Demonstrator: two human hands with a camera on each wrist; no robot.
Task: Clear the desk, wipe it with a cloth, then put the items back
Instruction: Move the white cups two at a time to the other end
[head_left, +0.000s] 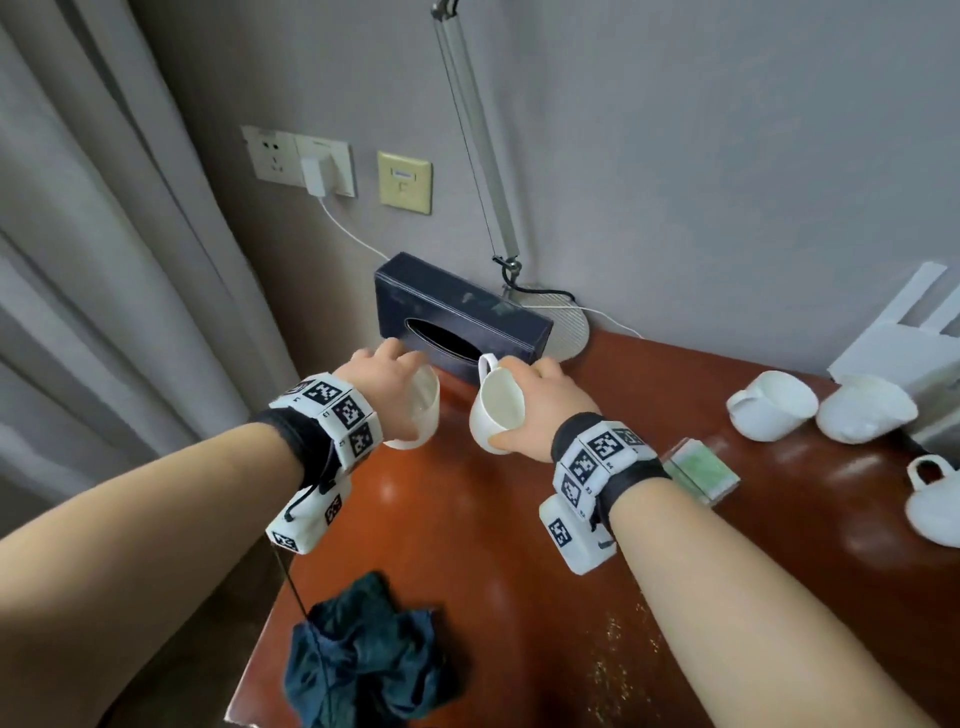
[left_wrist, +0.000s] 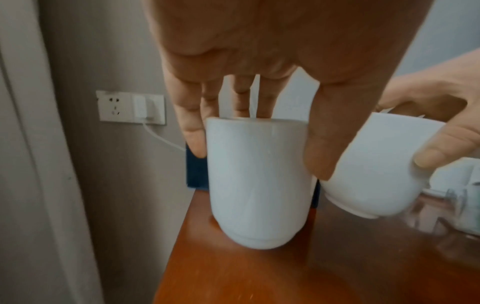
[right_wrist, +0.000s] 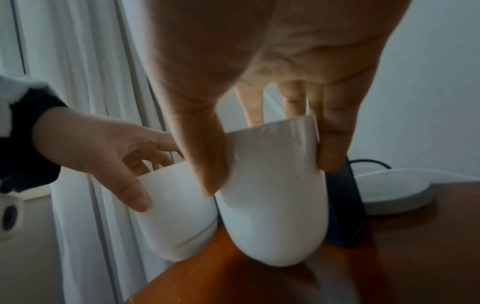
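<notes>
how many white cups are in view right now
5. One in the left hand, cup; one in the right hand, mug; two lying together at right; one at the right edge. Others may be out of frame.

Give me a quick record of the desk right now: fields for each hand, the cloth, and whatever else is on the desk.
left hand: grips a white cup by its rim
right hand: grips a white mug, tilted
cloth: dark, crumpled at the near desk edge
tissue box: dark, against the wall
other cups: white, lying on the desk's right side
</notes>
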